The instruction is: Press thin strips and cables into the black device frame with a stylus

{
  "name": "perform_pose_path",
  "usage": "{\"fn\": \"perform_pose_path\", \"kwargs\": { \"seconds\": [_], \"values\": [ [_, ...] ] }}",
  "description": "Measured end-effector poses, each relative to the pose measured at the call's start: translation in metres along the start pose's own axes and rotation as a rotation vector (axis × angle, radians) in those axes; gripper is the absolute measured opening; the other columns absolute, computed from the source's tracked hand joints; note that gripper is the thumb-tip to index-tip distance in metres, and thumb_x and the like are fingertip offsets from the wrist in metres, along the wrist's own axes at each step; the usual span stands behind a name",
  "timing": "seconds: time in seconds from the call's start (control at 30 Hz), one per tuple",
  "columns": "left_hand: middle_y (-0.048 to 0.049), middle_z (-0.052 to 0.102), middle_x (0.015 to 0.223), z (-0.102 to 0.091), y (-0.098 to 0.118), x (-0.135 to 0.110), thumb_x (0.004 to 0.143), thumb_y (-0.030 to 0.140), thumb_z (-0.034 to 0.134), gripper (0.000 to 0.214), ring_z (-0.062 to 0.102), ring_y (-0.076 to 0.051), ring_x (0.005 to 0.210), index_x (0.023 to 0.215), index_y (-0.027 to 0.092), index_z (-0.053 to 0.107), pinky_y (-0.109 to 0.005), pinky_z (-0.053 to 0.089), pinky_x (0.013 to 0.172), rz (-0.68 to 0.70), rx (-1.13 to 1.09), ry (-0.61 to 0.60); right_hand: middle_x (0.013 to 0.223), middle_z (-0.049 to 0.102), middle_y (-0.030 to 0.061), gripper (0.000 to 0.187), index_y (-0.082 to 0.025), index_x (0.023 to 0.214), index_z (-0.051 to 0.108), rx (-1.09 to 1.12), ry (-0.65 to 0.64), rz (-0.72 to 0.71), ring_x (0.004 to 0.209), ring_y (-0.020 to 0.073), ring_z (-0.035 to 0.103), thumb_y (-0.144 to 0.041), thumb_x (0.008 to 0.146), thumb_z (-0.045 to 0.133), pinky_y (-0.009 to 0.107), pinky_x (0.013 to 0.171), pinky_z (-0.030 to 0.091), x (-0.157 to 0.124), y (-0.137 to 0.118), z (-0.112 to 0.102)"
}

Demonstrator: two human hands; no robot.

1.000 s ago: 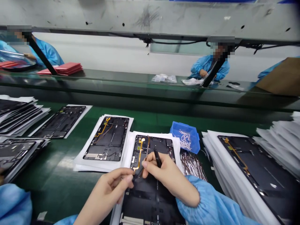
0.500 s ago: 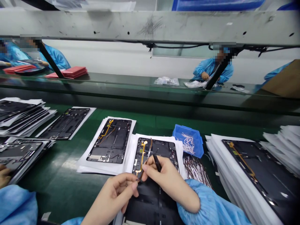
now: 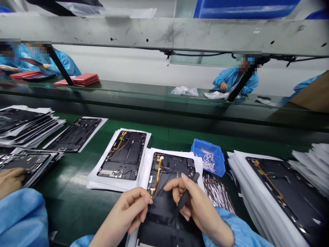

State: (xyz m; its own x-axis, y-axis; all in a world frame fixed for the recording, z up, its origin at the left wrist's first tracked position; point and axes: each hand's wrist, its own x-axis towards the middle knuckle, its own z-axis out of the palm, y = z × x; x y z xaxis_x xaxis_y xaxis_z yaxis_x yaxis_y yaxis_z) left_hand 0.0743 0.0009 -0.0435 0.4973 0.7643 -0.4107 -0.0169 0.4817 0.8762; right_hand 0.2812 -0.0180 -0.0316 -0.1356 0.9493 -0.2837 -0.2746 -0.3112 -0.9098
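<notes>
A black tablet back panel (image 3: 169,192) lies on white sheets right in front of me, with a yellow flex cable (image 3: 158,171) along its left side. My left hand (image 3: 131,209) pinches the lower end of a thin dark wire (image 3: 164,180) at the panel's left edge. My right hand (image 3: 197,202) is closed on a black pen-like tool (image 3: 186,197), its tip pointing down onto the panel's middle. The thin wire rises from my left fingertips toward the panel's upper part.
A second panel (image 3: 123,156) with a yellow cable lies to the left, more panels (image 3: 74,135) and stacks (image 3: 23,120) further left. A blue bin (image 3: 209,156) of small white parts stands behind, copper strips (image 3: 218,192) beside it. Stacked panels (image 3: 282,192) fill the right. A co-worker's hand (image 3: 10,181) rests at left.
My right hand has let go of the wire's end and turned the black tool point-down onto the panel. My left hand keeps its pinch. The view has tilted up slightly.
</notes>
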Motion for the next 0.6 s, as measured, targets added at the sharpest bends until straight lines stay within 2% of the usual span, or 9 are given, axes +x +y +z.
{"fn": "perform_pose_path", "kwargs": {
  "seconds": [0.03,0.1,0.2,0.3,0.5,0.6],
  "values": [
    [0.0063,0.048,0.053,0.0005,-0.0002,-0.0003,0.08,0.056,0.069,0.043,0.022,0.001,0.032,0.075,0.015,0.056,-0.016,0.008,0.034,-0.001,-0.026,-0.006,0.055,0.055,-0.0035,0.065,-0.014,0.092,0.072,-0.002,-0.008,0.012,0.034,0.003,0.04,-0.072,0.087,0.043,0.016,0.035,0.03,-0.0007,0.0007,-0.0006],
    [0.0064,0.047,0.053,0.0015,-0.0011,-0.0005,0.08,0.055,0.07,0.043,0.021,0.001,0.033,0.074,0.016,0.056,-0.016,0.007,0.034,0.006,-0.062,-0.022,0.059,0.062,0.0005,0.065,-0.013,0.095,0.071,-0.027,-0.051,0.018,0.038,0.0065,0.051,-0.073,0.082,0.051,0.017,0.039,0.038,-0.001,0.0006,0.0],
    [0.0069,0.046,0.054,0.0019,-0.0033,0.0004,0.082,0.054,0.07,0.041,0.02,0.001,0.034,0.075,0.016,0.056,-0.017,0.007,0.035,0.021,-0.086,-0.033,0.059,0.065,0.0019,0.05,-0.013,0.089,0.069,-0.159,-0.132,-0.036,0.05,0.011,0.062,-0.062,0.076,0.069,0.021,0.051,0.048,-0.0006,-0.0021,0.0033],
    [0.0069,0.045,0.055,0.0014,-0.0056,0.0014,0.085,0.053,0.068,0.039,0.02,0.001,0.034,0.076,0.016,0.056,-0.017,0.007,0.035,0.029,-0.083,-0.037,0.059,0.065,0.0004,0.043,-0.015,0.083,0.065,-0.255,-0.111,-0.064,0.049,0.0096,0.061,-0.057,0.079,0.068,0.02,0.052,0.048,-0.0006,-0.004,0.0056],
    [0.007,0.045,0.055,0.0014,-0.0068,-0.0004,0.085,0.053,0.067,0.039,0.021,0.001,0.036,0.078,0.016,0.055,-0.017,0.008,0.037,0.033,-0.076,-0.036,0.063,0.066,0.002,0.049,-0.015,0.08,0.067,-0.275,-0.046,-0.064,0.049,0.0102,0.061,-0.064,0.08,0.062,0.022,0.051,0.049,0.0,-0.0041,0.0062],
    [0.007,0.045,0.055,0.002,-0.0076,-0.0006,0.083,0.055,0.068,0.041,0.021,0.001,0.035,0.079,0.016,0.057,-0.017,0.008,0.036,0.028,-0.07,-0.039,0.067,0.068,0.0028,0.049,-0.016,0.08,0.065,-0.242,-0.053,-0.037,0.05,0.0113,0.062,-0.065,0.076,0.067,0.023,0.052,0.051,0.0004,-0.0045,0.0074]
  ]
}}
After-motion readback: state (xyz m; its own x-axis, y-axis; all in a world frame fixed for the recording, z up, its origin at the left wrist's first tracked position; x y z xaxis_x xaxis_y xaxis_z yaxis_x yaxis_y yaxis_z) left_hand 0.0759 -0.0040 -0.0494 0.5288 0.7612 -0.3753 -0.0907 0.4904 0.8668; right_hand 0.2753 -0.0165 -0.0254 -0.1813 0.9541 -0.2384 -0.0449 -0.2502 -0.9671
